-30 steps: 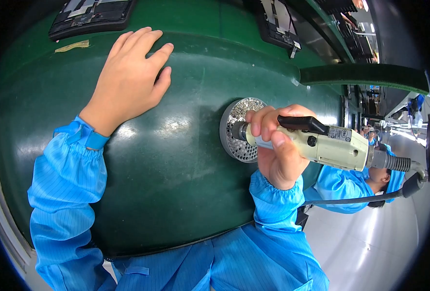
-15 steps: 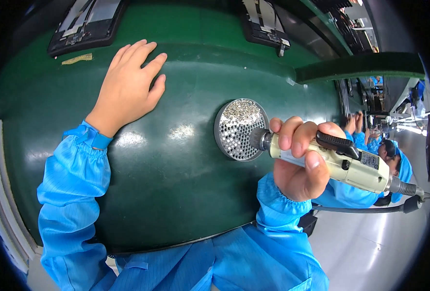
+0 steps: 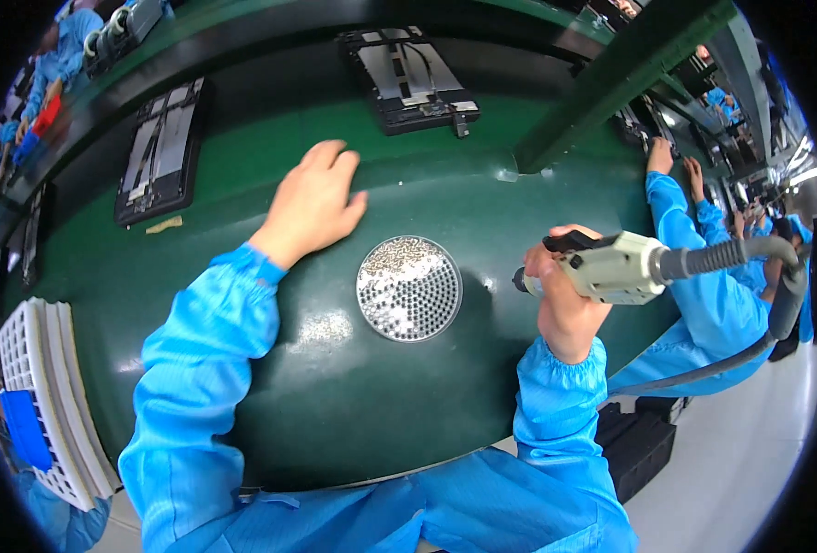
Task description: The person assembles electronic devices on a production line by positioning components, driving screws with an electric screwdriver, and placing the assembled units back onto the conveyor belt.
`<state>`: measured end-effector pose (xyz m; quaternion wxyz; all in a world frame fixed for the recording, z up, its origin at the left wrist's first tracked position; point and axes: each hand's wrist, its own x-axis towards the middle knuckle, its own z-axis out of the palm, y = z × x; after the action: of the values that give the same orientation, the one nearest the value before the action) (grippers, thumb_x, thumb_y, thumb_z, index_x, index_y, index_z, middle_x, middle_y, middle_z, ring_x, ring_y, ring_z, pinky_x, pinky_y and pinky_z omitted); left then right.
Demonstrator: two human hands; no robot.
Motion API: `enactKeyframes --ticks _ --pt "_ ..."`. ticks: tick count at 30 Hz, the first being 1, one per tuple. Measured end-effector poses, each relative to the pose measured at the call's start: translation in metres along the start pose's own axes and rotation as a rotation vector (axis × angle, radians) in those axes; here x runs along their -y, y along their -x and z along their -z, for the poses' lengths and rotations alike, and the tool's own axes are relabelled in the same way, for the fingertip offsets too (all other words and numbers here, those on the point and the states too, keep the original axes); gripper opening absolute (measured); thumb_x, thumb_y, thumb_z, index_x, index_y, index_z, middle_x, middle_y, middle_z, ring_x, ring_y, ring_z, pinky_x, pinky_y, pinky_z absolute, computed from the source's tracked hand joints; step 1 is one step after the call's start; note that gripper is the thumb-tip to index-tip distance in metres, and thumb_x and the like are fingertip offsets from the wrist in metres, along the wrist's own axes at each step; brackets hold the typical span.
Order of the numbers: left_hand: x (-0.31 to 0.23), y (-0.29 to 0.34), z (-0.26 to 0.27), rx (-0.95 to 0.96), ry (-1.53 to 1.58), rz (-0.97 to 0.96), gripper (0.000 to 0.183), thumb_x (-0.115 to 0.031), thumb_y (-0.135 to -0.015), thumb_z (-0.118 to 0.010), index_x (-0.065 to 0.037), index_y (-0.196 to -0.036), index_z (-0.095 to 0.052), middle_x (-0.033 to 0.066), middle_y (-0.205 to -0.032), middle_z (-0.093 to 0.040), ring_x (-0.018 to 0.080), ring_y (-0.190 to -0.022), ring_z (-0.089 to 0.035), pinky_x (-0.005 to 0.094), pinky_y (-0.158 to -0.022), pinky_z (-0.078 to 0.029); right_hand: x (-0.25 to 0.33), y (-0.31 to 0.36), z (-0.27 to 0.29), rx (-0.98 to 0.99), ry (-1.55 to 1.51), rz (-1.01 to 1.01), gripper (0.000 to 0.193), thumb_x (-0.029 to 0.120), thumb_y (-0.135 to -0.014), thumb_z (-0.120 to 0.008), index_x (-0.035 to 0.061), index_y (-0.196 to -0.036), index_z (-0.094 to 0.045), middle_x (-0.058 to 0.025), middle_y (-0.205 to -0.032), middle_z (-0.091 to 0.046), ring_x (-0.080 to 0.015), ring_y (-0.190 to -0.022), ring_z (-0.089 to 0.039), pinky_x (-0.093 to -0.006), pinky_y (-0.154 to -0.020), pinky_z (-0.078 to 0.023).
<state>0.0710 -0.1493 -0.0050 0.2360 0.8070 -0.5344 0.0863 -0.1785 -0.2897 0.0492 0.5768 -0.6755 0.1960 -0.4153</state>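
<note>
The driver point(image 3: 619, 269) has moved off the dish point(image 3: 427, 309) and now stands apart, to its right; the left hand point(image 3: 312, 207) has come nearer, beyond the dish's left side. The right hand point(image 3: 570, 304) grips the driver, fingers wrapped around it. The left fingers are loosely bent, with nothing visible in them. Screws point(image 3: 395, 261) cover the dish's far part. With the driver clear, work at the dish seems over for the moment; whether the tip carries a screw cannot be told.
</note>
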Motion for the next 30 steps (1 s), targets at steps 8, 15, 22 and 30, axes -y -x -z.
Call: enactKeyframes --ticks 8,15,22,30 --pt "0.013 -0.123 -0.049 0.128 -0.069 -0.061 0.062 -0.023 -0.072 -0.073 -0.001 -0.125 -0.049 0.024 -0.125 -0.049 0.0408 -0.115 -0.05 0.0422 -0.096 -0.045 -0.021 -0.008 0.011 -0.07 -0.013 0.007 0.033 -0.006 -0.069 -0.063 0.0004 -0.101 -0.057 -0.0051 -0.087 -0.059 -0.0123 -0.074 -0.058 -0.0258 -0.068 -0.049" --pt "0.013 -0.125 -0.043 0.125 -0.412 0.005 0.069 -0.018 -0.067 -0.071 -0.011 -0.13 -0.043 0.0205 -0.121 -0.053 0.0411 -0.11 -0.055 0.0492 -0.081 -0.053 -0.015 -0.006 0.012 -0.021 0.002 0.012 0.034 -0.008 -0.069 -0.062 0.0002 -0.102 -0.057 -0.0057 -0.086 -0.059 -0.0119 -0.074 -0.059 -0.0255 -0.067 -0.049" --pt "0.03 -0.091 -0.012 0.035 -0.393 0.062 0.056 -0.003 -0.069 -0.062 -0.007 -0.123 -0.049 0.0202 -0.121 -0.054 0.0376 -0.114 -0.053 0.042 -0.08 -0.055 -0.023 -0.008 0.006 -0.034 -0.016 0.022 0.035 -0.008 -0.072 -0.062 0.001 -0.104 -0.054 -0.0052 -0.087 -0.057 -0.0124 -0.075 -0.058 -0.0258 -0.068 -0.049" --pt "-0.045 0.121 0.101 -0.082 -0.519 0.017 0.055 0.004 -0.065 -0.061 0.0 -0.119 -0.058 0.024 -0.127 -0.054 0.0393 -0.12 -0.052 0.0423 -0.087 -0.049 -0.02 0.002 0.012 -0.059 0.044 0.071 0.032 -0.003 -0.079 -0.061 -0.0017 -0.11 -0.053 -0.0096 -0.085 -0.059 -0.0175 -0.074 -0.059 -0.0306 -0.07 -0.049"
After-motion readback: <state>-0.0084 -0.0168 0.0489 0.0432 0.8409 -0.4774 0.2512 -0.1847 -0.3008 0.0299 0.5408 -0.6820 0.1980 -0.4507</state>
